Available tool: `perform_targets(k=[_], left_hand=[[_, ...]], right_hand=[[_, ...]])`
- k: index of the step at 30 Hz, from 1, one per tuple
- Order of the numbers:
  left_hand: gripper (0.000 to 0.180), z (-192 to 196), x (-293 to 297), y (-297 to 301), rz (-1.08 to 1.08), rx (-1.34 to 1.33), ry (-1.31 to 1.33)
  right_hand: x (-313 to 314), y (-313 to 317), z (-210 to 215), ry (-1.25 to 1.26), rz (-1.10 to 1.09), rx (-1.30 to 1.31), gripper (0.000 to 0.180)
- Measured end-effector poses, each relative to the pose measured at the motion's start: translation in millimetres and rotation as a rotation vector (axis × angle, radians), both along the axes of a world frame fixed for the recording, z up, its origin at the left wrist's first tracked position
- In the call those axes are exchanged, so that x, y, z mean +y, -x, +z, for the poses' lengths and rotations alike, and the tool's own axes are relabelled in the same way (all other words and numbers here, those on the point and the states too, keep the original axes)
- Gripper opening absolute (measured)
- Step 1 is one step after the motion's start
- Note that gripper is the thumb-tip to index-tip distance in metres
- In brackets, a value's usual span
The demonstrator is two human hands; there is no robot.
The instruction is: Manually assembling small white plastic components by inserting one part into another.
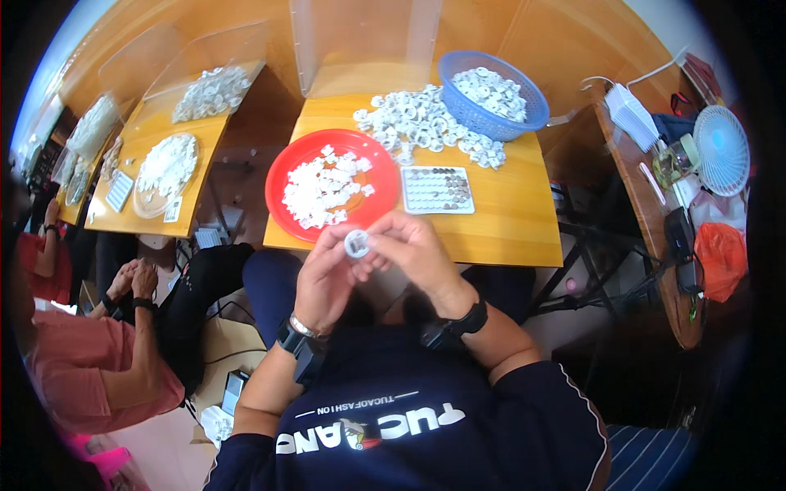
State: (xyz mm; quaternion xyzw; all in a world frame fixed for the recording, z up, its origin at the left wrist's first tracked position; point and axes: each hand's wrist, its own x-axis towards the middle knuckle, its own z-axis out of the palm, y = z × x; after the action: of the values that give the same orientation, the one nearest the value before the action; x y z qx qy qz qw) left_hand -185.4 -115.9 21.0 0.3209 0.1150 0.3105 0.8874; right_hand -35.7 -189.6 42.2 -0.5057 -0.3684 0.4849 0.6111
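Red plate: holds white pieces. At the plate's near edge, left fingers clamped on a white ring, gripping its left side; right fingers together on its right side. Right of plate: tray, then, beyond, blue basket.

There were two bare hands, one left hand and one right hand; one white ring in their fingers; one table before them; one red plate; one blue basket; one white tray; one fan; one orange bag; the small white pieces and heaped rings were too many to count.
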Motion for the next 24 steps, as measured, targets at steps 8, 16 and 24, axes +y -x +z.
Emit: perform_targets(k=[8, 16, 24], left_hand=[[0.024, -13, -4, 9, -0.034, 0.011, -0.015], [0.028, -21, -6, 9, -0.046, -0.028, -0.028], [0.024, -35, 0, 18, -0.009, -0.097, 0.101]], right_hand=[[-4, 14, -15, 0.023, 0.018, 0.020, 0.011], [-8, 7, -13, 0.069, 0.128, 0.004, 0.011], [-7, -58, -6, -0.032, -0.339, -0.750, 0.012]])
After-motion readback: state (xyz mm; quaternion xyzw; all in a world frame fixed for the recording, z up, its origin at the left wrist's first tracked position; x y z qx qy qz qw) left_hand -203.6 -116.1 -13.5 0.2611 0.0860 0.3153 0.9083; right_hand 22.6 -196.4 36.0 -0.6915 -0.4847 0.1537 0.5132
